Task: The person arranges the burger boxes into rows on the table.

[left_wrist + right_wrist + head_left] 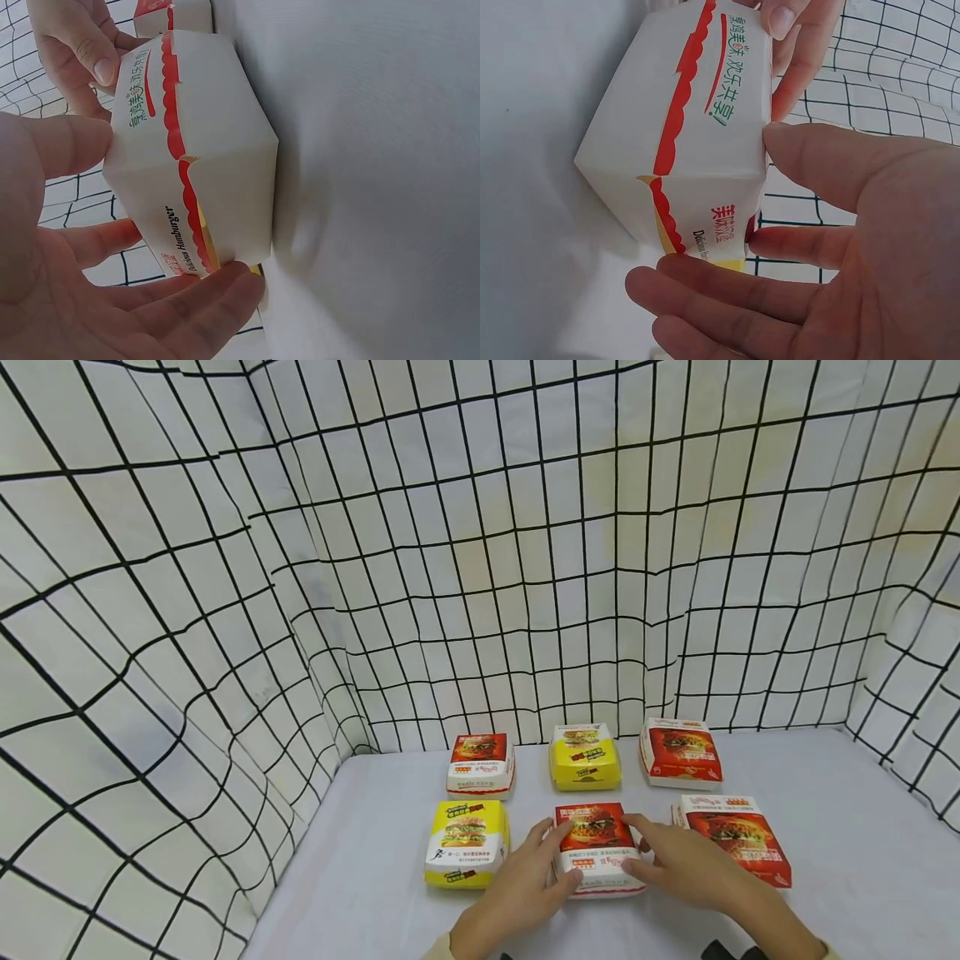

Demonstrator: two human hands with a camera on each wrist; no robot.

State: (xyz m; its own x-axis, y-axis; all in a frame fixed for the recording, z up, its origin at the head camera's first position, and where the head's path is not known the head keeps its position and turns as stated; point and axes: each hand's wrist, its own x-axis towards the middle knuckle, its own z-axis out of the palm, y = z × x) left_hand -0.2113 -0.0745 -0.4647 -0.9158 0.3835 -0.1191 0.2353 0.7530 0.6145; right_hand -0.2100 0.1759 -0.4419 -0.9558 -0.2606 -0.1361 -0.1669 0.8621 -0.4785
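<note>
A red and white burger box (596, 847) sits on the table in the front middle, between both hands. My left hand (525, 881) holds its left side, thumb at the near top edge and fingers along the side. On the other side, my right hand (682, 860) has its thumb at the near right corner and its index finger at the top right edge. In the left wrist view the white box side (217, 112) shows a red scalloped band and a slightly parted lid seam. The right wrist view shows the right fingers (742, 281) spread along the box's side.
A yellow and white burger box (467, 845) stands left of the hands, a red one (731, 835) to the right. Behind are a red and white box (482, 767), a yellow box (585, 757) and another red box (681, 753). Grid-patterned cloth walls (480, 568) enclose the white table (360, 860).
</note>
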